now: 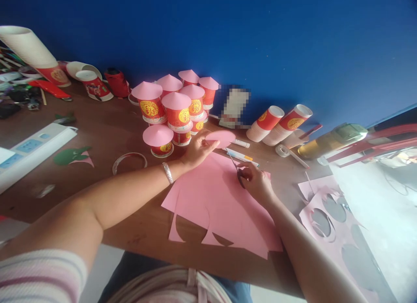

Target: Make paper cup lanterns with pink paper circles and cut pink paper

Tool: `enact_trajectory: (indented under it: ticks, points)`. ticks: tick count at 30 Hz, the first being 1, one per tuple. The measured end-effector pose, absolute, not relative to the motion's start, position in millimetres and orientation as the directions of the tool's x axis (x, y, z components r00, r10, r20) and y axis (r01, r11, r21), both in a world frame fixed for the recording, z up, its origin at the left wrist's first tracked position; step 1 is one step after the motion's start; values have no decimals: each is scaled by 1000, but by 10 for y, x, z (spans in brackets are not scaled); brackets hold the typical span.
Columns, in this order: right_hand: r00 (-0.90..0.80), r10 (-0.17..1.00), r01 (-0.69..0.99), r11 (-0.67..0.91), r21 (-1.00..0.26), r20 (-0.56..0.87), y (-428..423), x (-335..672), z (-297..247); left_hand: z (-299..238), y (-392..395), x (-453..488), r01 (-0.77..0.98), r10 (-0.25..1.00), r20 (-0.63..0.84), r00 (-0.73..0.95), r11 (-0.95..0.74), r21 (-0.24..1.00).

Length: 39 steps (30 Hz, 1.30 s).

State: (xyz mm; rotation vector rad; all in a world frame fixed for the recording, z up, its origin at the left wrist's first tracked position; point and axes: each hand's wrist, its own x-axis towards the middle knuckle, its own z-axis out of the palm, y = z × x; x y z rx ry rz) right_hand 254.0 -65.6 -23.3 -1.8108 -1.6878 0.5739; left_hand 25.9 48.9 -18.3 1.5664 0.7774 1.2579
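Observation:
My left hand (199, 150) is closed on the edge of a pink paper disc (222, 138), held above the table. In my right hand (256, 180) is a pair of scissors (240, 178), its blades pointing up toward the disc's near edge. I cannot tell whether the blades touch the paper. Below both hands lies a large pink paper sheet (211, 190), with rounded cut-outs along its near edge. Left of the disc stand several red paper cups topped with pink paper cones (158, 136), some of them stacked.
Stacked paper cups (295, 122), a tape roll (282, 151) and a bottle (332, 142) stand at the right. Pink scraps with round holes (309, 218) lie at the right edge. Markers (243, 154) lie behind the sheet. On the left are a power strip (35, 148) and a ring (129, 155).

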Motion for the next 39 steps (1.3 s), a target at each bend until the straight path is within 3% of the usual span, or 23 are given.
enact_trajectory:
  ticks: [3,5,12,18,23,31,35,37,39]
  points:
    - [145,967,848,-12,-530,211,-650,2558,-263,-187,469,244,1,787,537,302,-564,826]
    - [110,953,890,32,-454,283,-651,2571,-285,-200,464,235,32,747,581,323,-622,782]
    - [-98,927,987,139,-86,363,-684,2615,-316,-219,449,211,26,776,508,374,-556,831]
    - [-146,940,989,143,30,309,-685,2621,-241,-242,459,221,-68,746,537,393,-559,826]
    - [-291,948,954,297,-31,130,-669,2726,-52,-298,493,245,-83,730,547,409,-568,819]
    - [-363,926,926,345,-154,-104,-715,2821,267,-240,430,206,-138,705,465,535,-470,872]
    - [-379,910,884,303,-355,-166,-716,2860,302,-204,418,224,-86,762,416,497,-434,897]
    - [-349,930,827,247,-505,-116,-692,2837,242,-208,416,249,-89,783,410,467,-420,903]
    - [-171,985,727,136,-674,14,-660,2745,136,-231,412,277,-102,799,408,442,-408,907]
